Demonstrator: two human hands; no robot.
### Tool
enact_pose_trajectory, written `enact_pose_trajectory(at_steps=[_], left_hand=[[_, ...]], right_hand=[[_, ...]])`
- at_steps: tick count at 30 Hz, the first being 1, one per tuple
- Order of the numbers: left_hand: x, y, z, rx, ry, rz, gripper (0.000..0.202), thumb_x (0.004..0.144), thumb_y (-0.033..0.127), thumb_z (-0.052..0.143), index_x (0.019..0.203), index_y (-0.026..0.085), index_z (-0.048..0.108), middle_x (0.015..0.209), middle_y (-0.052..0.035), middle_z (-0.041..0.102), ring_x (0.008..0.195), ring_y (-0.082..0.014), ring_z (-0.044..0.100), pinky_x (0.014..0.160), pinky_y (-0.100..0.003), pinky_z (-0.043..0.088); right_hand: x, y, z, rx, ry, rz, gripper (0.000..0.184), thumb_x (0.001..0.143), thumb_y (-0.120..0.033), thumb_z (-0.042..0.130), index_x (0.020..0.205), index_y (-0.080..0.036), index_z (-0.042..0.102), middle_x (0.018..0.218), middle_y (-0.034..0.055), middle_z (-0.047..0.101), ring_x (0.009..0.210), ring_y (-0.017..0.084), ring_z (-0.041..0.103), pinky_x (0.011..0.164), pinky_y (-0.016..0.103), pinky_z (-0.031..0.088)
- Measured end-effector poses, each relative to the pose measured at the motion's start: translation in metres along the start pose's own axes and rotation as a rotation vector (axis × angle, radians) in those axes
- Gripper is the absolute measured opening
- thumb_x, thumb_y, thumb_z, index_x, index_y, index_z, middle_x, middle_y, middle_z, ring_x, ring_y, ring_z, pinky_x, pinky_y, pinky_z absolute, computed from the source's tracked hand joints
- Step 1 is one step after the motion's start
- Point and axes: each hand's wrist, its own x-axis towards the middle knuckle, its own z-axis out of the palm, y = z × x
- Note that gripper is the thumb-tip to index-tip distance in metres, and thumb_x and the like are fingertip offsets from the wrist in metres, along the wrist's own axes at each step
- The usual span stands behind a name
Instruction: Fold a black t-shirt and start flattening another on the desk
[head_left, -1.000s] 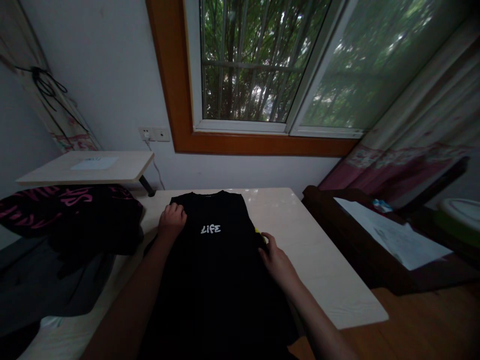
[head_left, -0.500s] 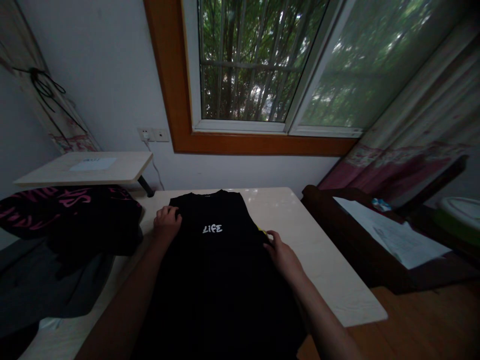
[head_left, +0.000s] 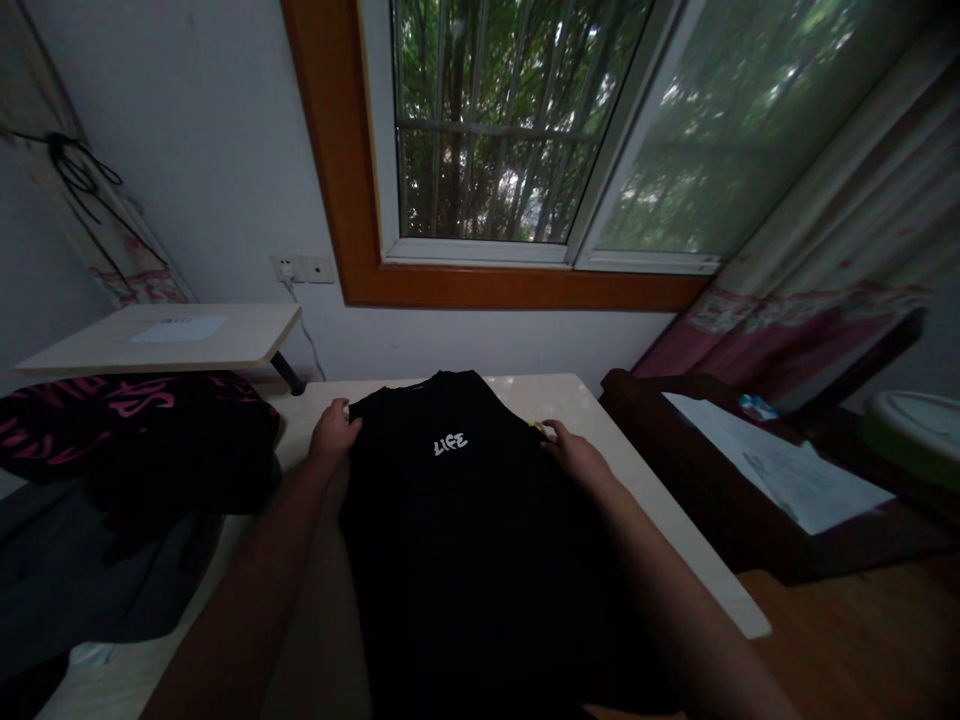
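Alignment of the cloth looked like the step in hand: a black shirt lay before you on the pale counter, its neckline toward twelve o'clock and its body running back to you at six, with white lettering on the upper part. At the shirt's ten o'clock, your left hand had its grip pinching the shoulder edge between thumb and fingers. At two o'clock, your right hand pinched the opposite edge, beside a small yellow patch; its fingertips were partly hidden, so I could not tell how much cloth they held.

The next move, in my judgement, called for even tension from both grips, toward nine and three o'clock, enough to level the neckline, which sat askew with its right part farther from you. You then needed a release that did not drag the edges. Creases in the dark lower body were too hard to see, so smoothing by feel seemed wiser.

As for containers, only one likely one showed: a round green tub with a pale top, out at three o'clock; you could not see what it held. At nine o'clock a heap of dark clothes lay loose beside the shirt, in no basket that showed.
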Motion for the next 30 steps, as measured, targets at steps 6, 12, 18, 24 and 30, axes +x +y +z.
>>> enact_pose_trajectory(at_steps=[6, 12, 18, 24, 30], left_hand=[[-0.004, -0.007, 0.003, -0.048, 0.005, -0.068, 0.044, 0.084, 0.027, 0.057, 0.128, 0.020, 0.057, 0.093, -0.0042, 0.070, 0.091, -0.0210, 0.069, 0.081, -0.030, 0.050], [-0.006, -0.019, 0.001, -0.100, 0.029, -0.105, 0.043, 0.083, 0.031, 0.059, 0.125, 0.022, 0.058, 0.092, -0.0022, 0.069, 0.088, -0.0197, 0.068, 0.079, -0.028, 0.049], [-0.005, -0.019, -0.003, -0.135, 0.024, -0.107, 0.042, 0.081, 0.030, 0.061, 0.123, 0.021, 0.059, 0.088, -0.0011, 0.067, 0.085, -0.0185, 0.067, 0.077, -0.026, 0.048], [-0.023, -0.029, -0.010, -0.148, 0.022, -0.121, 0.045, 0.082, 0.033, 0.060, 0.126, 0.022, 0.058, 0.091, -0.0012, 0.067, 0.081, -0.0186, 0.066, 0.073, -0.027, 0.047], [-0.053, -0.053, -0.023, -0.159, -0.047, -0.055, 0.055, 0.078, 0.033, 0.061, 0.132, 0.023, 0.056, 0.090, -0.0020, 0.068, 0.084, -0.0205, 0.067, 0.076, -0.030, 0.050]], right_hand=[[0.003, 0.000, -0.003, -0.026, 0.001, 0.018, 0.053, 0.099, -0.039, 0.054, 0.148, -0.022, 0.043, 0.117, 0.0166, 0.072, 0.103, 0.029, 0.069, 0.080, 0.032, 0.046], [-0.035, 0.019, -0.004, -0.124, -0.040, 0.114, 0.055, 0.094, -0.036, 0.060, 0.144, -0.021, 0.047, 0.109, 0.0172, 0.073, 0.100, 0.031, 0.069, 0.081, 0.035, 0.046], [-0.061, 0.036, -0.006, -0.058, -0.072, 0.150, 0.032, 0.092, -0.030, 0.059, 0.123, -0.022, 0.062, 0.106, 0.0116, 0.074, 0.100, 0.027, 0.069, 0.082, 0.033, 0.047], [-0.038, 0.025, -0.013, -0.200, 0.031, 0.167, 0.029, 0.096, -0.031, 0.055, 0.123, -0.024, 0.062, 0.110, 0.0112, 0.074, 0.104, 0.028, 0.066, 0.082, 0.036, 0.048], [0.005, 0.005, -0.018, -0.409, 0.132, 0.094, 0.029, 0.100, -0.028, 0.050, 0.126, -0.022, 0.061, 0.118, 0.0153, 0.071, 0.112, 0.032, 0.061, 0.088, 0.042, 0.045]])
